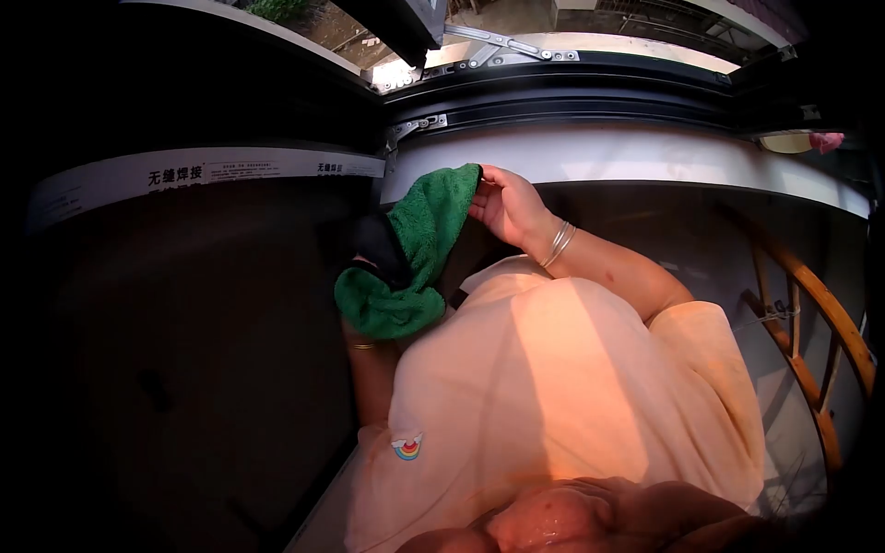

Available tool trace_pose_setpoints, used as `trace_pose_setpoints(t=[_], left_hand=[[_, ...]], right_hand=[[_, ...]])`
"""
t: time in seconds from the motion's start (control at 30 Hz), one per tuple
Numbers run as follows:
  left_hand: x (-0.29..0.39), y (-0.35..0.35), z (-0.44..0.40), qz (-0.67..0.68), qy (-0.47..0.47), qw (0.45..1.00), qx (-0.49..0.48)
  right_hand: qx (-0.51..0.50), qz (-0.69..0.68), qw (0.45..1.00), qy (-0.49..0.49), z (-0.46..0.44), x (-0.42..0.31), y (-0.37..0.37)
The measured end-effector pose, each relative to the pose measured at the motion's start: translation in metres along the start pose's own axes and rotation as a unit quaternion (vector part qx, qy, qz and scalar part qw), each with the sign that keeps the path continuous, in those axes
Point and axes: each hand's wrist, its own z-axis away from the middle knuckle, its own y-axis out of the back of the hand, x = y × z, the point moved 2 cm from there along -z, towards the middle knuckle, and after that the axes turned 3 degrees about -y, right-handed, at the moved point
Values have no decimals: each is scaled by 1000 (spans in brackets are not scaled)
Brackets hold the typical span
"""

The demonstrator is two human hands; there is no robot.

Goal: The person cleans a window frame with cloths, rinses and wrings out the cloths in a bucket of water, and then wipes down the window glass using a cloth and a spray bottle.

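Observation:
A fluffy green cleaning cloth with dark edging is stretched between my two hands in front of my chest, below the window sill. My right hand, with several thin bangles at the wrist, pinches the cloth's upper corner between thumb and fingers. My left hand is at the cloth's lower left end, mostly covered by its folds and in shadow. Only a bit of skin and the wrist with a thin bracelet show there. The cloth bunches around that hand, and a dark patch shows in its fold.
An open window with a metal hinge arm is ahead, above a white sill. A printed protective strip runs along the dark frame at left. A curved wooden rail stands at right. Something pink sits at the sill's right end.

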Motion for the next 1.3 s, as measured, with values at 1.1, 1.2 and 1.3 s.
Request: trace_pose_setpoints(t=[1.1,1.2,1.3], left_hand=[[-47,3,-27,-180,-16,975,130],[-47,5,-31,-178,-9,974,143],[-47,6,-34,-195,2,970,148]], right_hand=[[-90,-135,964,-209,-122,33,-44],[-54,-116,970,-208,-134,43,-42],[-36,-126,967,-221,-133,44,-36]])
